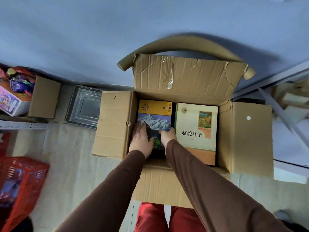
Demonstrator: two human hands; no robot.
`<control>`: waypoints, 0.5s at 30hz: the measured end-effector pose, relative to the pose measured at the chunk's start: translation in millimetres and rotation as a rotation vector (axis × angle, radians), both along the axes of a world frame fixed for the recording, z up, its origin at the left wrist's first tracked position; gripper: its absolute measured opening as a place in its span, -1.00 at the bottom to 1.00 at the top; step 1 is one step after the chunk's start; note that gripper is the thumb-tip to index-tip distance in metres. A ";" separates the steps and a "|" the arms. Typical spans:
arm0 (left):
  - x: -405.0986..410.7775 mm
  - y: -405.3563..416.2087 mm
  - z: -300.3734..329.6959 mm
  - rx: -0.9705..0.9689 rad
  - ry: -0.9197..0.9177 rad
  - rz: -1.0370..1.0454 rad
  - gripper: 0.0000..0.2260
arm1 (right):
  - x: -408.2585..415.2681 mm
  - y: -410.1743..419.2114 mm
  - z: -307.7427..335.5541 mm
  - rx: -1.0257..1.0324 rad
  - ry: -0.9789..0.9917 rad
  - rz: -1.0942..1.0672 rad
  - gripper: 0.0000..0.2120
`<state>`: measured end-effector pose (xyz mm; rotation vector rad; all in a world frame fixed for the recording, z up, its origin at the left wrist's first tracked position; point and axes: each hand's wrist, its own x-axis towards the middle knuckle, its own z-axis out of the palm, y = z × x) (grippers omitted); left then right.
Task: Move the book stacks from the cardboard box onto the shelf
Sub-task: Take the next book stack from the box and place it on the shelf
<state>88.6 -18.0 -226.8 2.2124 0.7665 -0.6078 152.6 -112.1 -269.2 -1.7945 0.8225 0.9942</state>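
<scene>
we have our left hand (pixel 141 139) and right hand (pixel 168 135) flat and loose on the near end of the yellow-topped book stack (pixel 155 114), left side of the cardboard box (pixel 184 77), gripping nothing yet, its long axis running away from us.
</scene>
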 end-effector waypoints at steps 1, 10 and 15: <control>-0.3 -0.6 -2.6 -0.007 0.005 0.007 -0.37 | 4.8 1.0 -2.4 0.007 0.029 -0.014 -0.48; -2.5 -0.1 -8.1 -0.030 0.020 0.024 -0.30 | 16.0 -3.6 -3.4 -0.033 0.069 0.121 -0.61; -1.8 -0.2 -7.4 -0.042 0.028 0.054 -0.28 | 7.2 -1.8 -6.3 -0.078 0.026 0.110 -0.39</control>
